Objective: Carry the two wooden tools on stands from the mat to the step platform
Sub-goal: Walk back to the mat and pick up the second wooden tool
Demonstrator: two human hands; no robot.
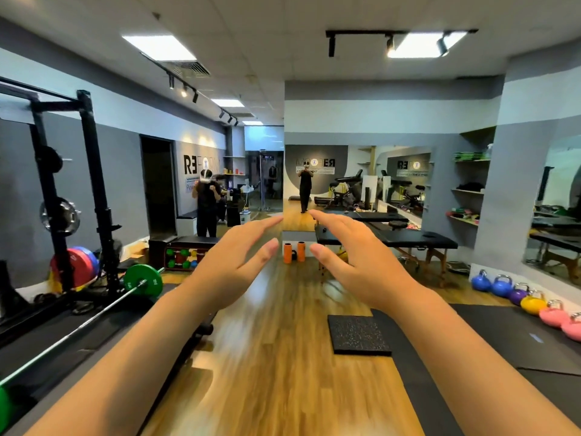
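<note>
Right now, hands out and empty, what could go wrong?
1. Neither the left hand nor the right hand holds anything, and no wooden tools show in view; the pickup may still need a search.
2. The rubber tile lies on the floor ahead: a possible trip.
3. The barbell juts out low on the left.

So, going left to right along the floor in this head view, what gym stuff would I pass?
Green weight plate → orange foam rollers → black massage table → blue kettlebells → yellow kettlebell → pink kettlebells.
</note>
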